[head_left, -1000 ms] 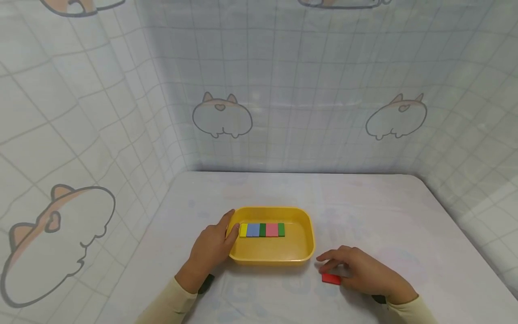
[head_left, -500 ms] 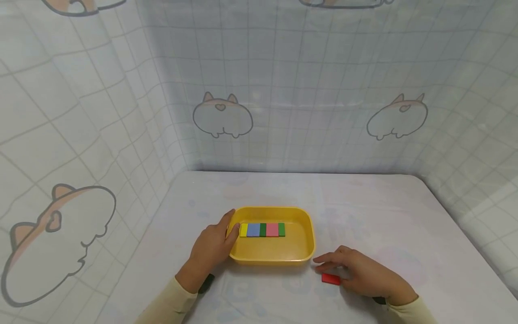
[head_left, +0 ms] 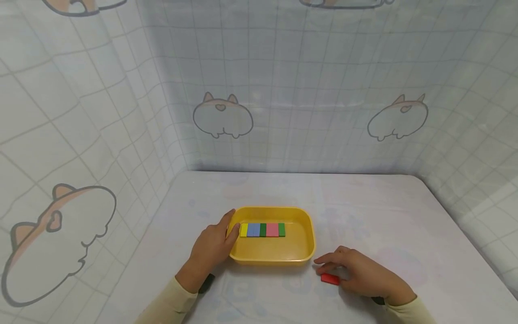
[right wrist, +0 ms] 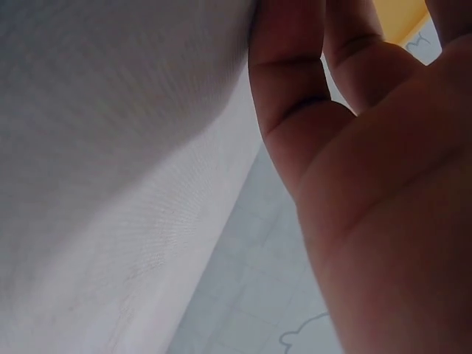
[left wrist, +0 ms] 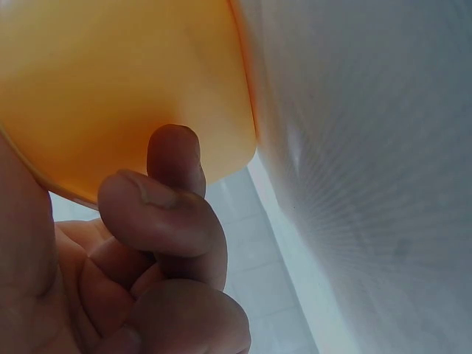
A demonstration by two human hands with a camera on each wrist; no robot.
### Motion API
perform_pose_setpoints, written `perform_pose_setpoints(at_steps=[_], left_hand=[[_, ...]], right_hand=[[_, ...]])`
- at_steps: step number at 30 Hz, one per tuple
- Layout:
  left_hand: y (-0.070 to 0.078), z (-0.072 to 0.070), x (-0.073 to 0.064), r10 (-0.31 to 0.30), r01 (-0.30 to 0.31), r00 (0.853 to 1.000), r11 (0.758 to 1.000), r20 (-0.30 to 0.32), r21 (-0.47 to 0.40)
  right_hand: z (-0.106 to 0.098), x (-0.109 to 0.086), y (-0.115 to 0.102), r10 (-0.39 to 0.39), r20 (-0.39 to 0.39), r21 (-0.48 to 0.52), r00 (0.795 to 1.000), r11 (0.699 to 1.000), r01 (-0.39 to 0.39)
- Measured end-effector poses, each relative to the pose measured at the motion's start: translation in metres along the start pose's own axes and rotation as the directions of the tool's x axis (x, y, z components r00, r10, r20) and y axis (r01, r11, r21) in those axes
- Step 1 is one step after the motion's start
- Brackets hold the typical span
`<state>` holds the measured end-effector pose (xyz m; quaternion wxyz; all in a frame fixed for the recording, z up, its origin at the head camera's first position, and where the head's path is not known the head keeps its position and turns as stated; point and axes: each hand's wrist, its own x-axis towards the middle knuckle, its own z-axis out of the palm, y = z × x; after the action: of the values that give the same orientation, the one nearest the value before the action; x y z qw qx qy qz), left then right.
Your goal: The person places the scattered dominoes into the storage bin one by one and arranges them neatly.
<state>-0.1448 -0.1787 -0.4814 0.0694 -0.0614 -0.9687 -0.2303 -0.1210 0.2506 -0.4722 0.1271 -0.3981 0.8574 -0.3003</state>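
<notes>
My left hand (head_left: 212, 245) grips the left end of a yellow plastic tray (head_left: 271, 261), its thumb over the rim. In the left wrist view, fingers (left wrist: 173, 162) of that hand curl against the tray's outer wall. Inside the tray lies a row of small coloured tiles (head_left: 262, 230): yellow, blue, green and pink, side by side. Right of the tray, my right hand (head_left: 362, 272) pinches a small red tile (head_left: 330, 279) low at the table, thumb at its right end and a fingertip by its left. The right wrist view hides this tile behind the fingers (right wrist: 287, 66).
A white cloth with faint prints covers the table (head_left: 364, 202). Behind it and at both sides hang white checked curtains (head_left: 307, 126) with cartoon animal drawings. Dark wrist straps show under both sleeves.
My right fingertips have shifted slightly around the red tile, which has slid a little left and turned slightly. My left hand and the tray stay put.
</notes>
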Motion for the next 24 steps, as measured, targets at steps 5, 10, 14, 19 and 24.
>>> perform_pose_setpoints(at_steps=[5,10,14,19,24], left_hand=[[0.0008,-0.0009,-0.0008,-0.007,0.007,1.0,1.0,0.005,-0.009],[0.0019,-0.002,-0.0013,-0.01,0.01,1.0,1.0,0.01,-0.011],[0.0031,-0.0032,-0.0014,-0.016,0.017,1.0,1.0,0.015,-0.006],[0.0038,-0.0037,-0.0014,-0.019,0.019,1.0,1.0,0.013,-0.006],[0.0039,-0.0034,-0.0008,-0.024,0.024,1.0,1.0,0.017,-0.004]], right_hand=[[0.0004,-0.0005,0.0001,-0.004,-0.003,0.002,1.0,1.0,0.004],[0.001,-0.0002,0.001,0.009,-0.005,0.006,1.0,1.0,-0.009],[0.0017,0.0,0.0022,0.002,-0.012,0.003,1.0,1.0,-0.002],[0.0011,-0.0003,0.0019,-0.012,-0.02,0.008,1.0,1.0,0.012],[-0.0004,0.0,0.003,0.003,-0.024,0.001,1.0,1.0,-0.003]])
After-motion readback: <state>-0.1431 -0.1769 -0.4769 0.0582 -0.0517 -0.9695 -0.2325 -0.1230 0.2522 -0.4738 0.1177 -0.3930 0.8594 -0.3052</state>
